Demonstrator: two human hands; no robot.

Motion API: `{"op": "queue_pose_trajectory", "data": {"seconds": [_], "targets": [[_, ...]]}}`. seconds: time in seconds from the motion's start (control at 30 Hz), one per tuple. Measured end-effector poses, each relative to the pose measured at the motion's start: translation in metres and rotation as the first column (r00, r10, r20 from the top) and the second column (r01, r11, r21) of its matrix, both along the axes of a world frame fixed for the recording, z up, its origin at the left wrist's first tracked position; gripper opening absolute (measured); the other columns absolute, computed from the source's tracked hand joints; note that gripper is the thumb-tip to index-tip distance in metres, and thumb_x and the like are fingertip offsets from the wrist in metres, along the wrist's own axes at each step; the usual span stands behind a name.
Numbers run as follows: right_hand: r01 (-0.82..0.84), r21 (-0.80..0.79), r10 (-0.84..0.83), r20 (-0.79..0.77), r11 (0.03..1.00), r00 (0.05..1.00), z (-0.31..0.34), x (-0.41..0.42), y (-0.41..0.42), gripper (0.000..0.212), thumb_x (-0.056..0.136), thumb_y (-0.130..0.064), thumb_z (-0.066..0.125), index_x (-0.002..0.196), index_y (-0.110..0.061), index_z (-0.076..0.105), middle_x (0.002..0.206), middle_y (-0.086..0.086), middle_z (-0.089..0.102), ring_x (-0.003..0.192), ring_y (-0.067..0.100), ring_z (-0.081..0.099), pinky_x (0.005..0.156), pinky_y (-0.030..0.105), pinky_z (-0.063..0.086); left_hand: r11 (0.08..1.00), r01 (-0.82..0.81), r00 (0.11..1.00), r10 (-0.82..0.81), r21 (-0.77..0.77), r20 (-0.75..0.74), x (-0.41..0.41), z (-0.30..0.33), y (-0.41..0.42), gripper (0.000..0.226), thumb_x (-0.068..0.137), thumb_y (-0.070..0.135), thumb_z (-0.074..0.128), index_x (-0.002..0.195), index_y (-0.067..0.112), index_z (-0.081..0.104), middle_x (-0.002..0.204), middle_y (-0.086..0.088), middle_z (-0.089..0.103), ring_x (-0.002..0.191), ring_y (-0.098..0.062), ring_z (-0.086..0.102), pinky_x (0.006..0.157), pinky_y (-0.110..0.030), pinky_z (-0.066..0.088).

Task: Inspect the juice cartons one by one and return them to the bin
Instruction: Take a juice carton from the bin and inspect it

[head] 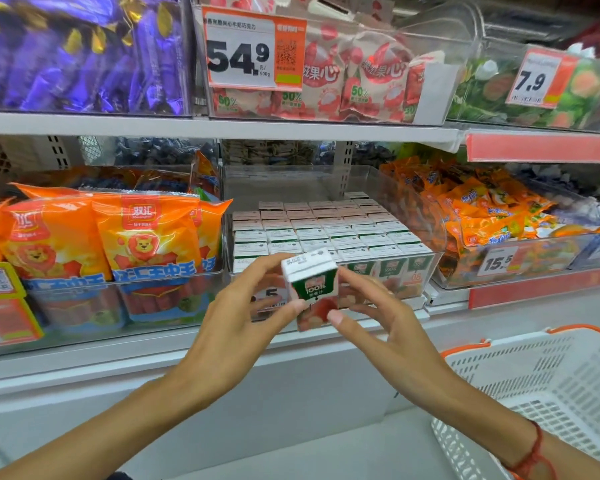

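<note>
Before the bin's front edge, one carton under inspection

Left hand (238,317) and right hand (378,313) pinch a small juice carton (310,289) between fingertips, just before the clear bin (426,216) of packed cartons; likely light, stiff, best held by flat sides.

One small juice carton is held up in front of the bin of cartons.

The held juice carton (310,289) is a little box with a white top, a green upper front printed "100%" and red fruit below; it is tilted, with one corner toward the camera, and it is clear of the bin. The left hand (238,327) pinches its left side and the right hand (378,323) its right side, thumbs near the lower front. Just behind it, the clear plastic bin (426,220) on the lower shelf holds the other cartons (329,233), which stand upright in tight rows with white tops up; the near row shows the same green fronts.
</note>
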State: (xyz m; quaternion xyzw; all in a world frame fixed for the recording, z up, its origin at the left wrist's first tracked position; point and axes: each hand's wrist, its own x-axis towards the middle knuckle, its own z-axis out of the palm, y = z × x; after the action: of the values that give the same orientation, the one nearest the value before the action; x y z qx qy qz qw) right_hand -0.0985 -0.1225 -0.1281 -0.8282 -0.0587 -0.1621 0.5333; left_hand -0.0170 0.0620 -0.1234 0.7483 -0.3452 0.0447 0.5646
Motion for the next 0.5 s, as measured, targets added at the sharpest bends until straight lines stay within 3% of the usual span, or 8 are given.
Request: {"op": "queue_pose_trajectory", "data": {"seconds": [0.1,0.17,0.27,0.37,0.5], "targets": [[-0.024,-0.167,0.018,-0.033,0.986,0.999,-0.004,0.002,-0.004,0.058,0.09,-0.035,0.062,0.142,-0.043,0.038,0.14,-0.023,0.046,0.131,0.003,0.043,0.109,0.032,0.039,0.989,0.038,0.92,-0.089,-0.14,-0.382,0.003,0.004,-0.002,0.044,0.082,0.03,0.068,0.121,0.042,0.053,0.11,0.016,0.071,0.101,0.0,0.067,0.084,-0.02,0.056],[-0.044,-0.197,0.033,-0.057,0.979,0.998,-0.004,0.003,-0.004,0.059,0.089,-0.041,0.061,0.142,-0.044,0.037,0.139,-0.024,0.047,0.132,0.002,0.042,0.109,0.033,0.039,0.98,0.049,0.845,-0.144,-0.193,-0.515,0.005,0.005,0.001,0.043,0.086,0.029,0.066,0.124,0.042,0.052,0.109,0.008,0.074,0.099,-0.008,0.071,0.078,-0.02,0.058],[-0.068,-0.187,0.052,-0.088,0.98,0.995,-0.002,0.005,-0.004,0.059,0.085,-0.051,0.058,0.141,-0.043,0.041,0.132,-0.026,0.053,0.125,0.0,0.049,0.105,0.027,0.043,0.964,0.066,0.743,-0.219,-0.257,-0.633,0.005,0.005,0.005,0.035,0.091,0.023,0.064,0.123,0.036,0.056,0.107,0.002,0.075,0.097,-0.015,0.073,0.072,-0.017,0.057],[-0.091,-0.107,0.079,-0.112,0.99,0.991,0.003,0.009,-0.003,0.053,0.085,-0.048,0.057,0.137,-0.037,0.051,0.124,-0.021,0.06,0.115,0.0,0.058,0.097,0.018,0.046,0.96,0.017,0.645,-0.224,-0.279,-0.731,0.007,0.006,0.005,0.031,0.089,0.023,0.065,0.12,0.026,0.061,0.103,-0.004,0.076,0.094,-0.018,0.074,0.069,-0.019,0.058],[0.022,0.068,-0.013,-0.127,0.997,0.992,0.008,0.01,0.002,0.035,0.076,-0.056,0.059,0.102,-0.037,0.074,0.094,-0.023,0.072,0.09,-0.006,0.066,0.077,0.013,0.052,0.987,-0.022,0.571,-0.12,-0.161,-0.812,0.012,0.002,0.005,0.032,0.084,0.037,0.069,0.113,0.022,0.067,0.1,-0.006,0.077,0.085,-0.017,0.075,0.063,-0.025,0.06]]}}
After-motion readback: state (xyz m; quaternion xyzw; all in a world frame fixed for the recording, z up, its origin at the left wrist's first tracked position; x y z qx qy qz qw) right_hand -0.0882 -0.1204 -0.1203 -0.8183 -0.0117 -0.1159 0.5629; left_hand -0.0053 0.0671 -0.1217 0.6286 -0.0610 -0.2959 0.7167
